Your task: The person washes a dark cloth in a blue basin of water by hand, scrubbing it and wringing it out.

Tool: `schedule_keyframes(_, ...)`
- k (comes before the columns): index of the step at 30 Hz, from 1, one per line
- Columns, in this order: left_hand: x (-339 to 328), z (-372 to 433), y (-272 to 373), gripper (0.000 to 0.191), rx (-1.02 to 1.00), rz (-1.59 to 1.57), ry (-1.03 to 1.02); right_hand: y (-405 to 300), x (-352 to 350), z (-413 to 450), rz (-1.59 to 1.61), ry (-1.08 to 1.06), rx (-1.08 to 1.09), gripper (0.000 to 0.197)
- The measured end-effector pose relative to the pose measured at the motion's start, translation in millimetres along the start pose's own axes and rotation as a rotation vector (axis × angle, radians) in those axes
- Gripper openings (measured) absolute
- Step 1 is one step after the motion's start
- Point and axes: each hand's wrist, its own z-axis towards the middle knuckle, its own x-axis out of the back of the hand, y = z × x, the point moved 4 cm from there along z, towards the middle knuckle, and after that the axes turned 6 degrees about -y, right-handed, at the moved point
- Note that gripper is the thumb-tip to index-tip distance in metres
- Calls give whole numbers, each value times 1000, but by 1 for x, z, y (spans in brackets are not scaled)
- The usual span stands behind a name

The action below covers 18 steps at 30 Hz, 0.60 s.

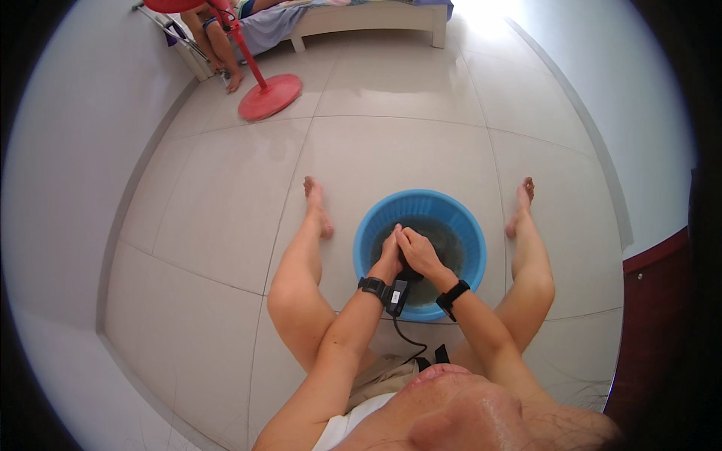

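Note:
A round blue plastic basin stands on the floor between my bare feet, with murky water in it. Over the water my left hand and my right hand meet at the fingertips. A dark, wet cloth-like thing lies under and between them, partly hidden by the hands. Both hands appear closed around part of it. Each wrist bears a black strap; a small black device with a cable hangs at the left one.
A red stand with a round base rises from the tiled floor at the upper left. Behind it, another person's legs hang beside a bed; crutches lean there. A dark red furniture panel is at the right.

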Motion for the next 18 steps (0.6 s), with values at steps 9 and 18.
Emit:
schedule_keyframes(9,-6,4,23,31,-210,536,238,45,12,32,-496,-116,-262,45)
schedule_keyframes(18,-17,-3,41,35,-302,776,200,16,30,41,458,-352,-188,66)
